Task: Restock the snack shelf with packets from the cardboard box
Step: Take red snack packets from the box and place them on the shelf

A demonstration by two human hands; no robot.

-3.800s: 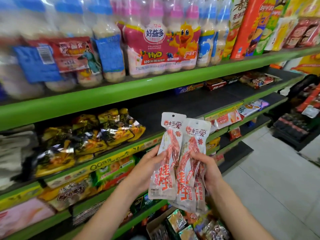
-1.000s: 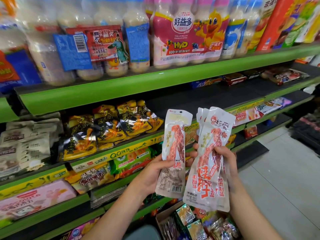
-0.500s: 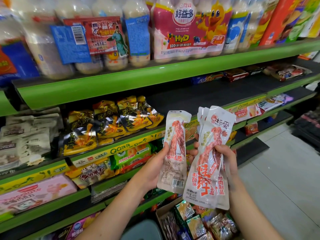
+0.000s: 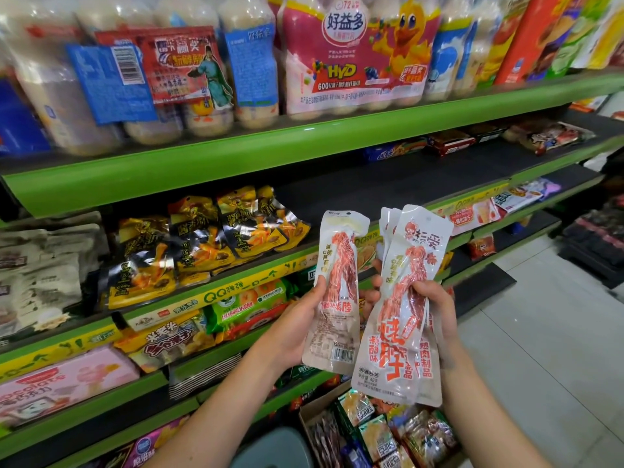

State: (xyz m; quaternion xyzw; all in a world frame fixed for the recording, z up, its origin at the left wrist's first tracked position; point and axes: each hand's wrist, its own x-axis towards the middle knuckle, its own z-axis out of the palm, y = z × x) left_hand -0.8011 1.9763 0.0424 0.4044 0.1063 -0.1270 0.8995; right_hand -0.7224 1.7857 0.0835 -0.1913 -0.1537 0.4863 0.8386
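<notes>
Head view:
Left hand (image 4: 297,327): curled round one white meat-stick packet (image 4: 337,295), back side showing, upright.
Right hand (image 4: 435,309): gripping a fanned stack of packets (image 4: 401,319), front showing.
Cardboard box (image 4: 312,422): below hands, full of snacks.
Snack shelf (image 4: 388,184): behind packets, bare dark stretch.

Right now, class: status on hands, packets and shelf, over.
Left hand grips one packet, back side showing. Right hand grips a fanned bunch. Cardboard box below. Bare shelf stretch ahead, unobstructed.

Glossy plastic packets (image 4: 401,309); matt cardboard box (image 4: 312,421); smooth floor tiles (image 4: 547,349).
</notes>
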